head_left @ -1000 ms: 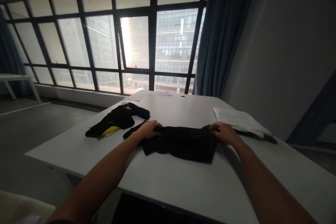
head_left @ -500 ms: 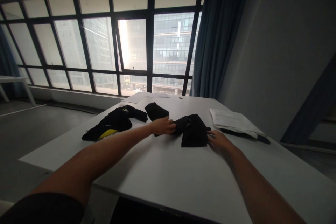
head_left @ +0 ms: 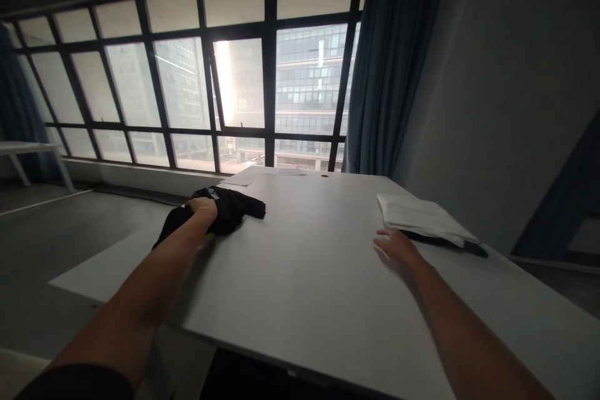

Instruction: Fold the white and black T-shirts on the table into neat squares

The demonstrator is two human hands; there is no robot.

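Observation:
My left hand [head_left: 204,207] is over a heap of black clothing [head_left: 239,203] at the left side of the white table [head_left: 300,287]. Its fingers are bent down into the dark fabric and mostly hidden; they look closed on a black garment. A bit of yellow shows under the wrist. My right hand [head_left: 396,247] is at the right with its fingers apart and holds nothing. It is close to the near left corner of a folded white cloth [head_left: 422,215], with a dark piece [head_left: 435,240] beneath that cloth.
Sheets of paper [head_left: 239,179] lie at the table's far left edge, near a round dark cable hole [head_left: 324,175]. Windows [head_left: 239,81] and a blue curtain [head_left: 379,75] are behind. Another white table [head_left: 28,147] stands far left.
The black garment between my hands has gone from the middle of the table to the heap at left, along with my left hand. My right hand stays near the same spot, its fingers now free.

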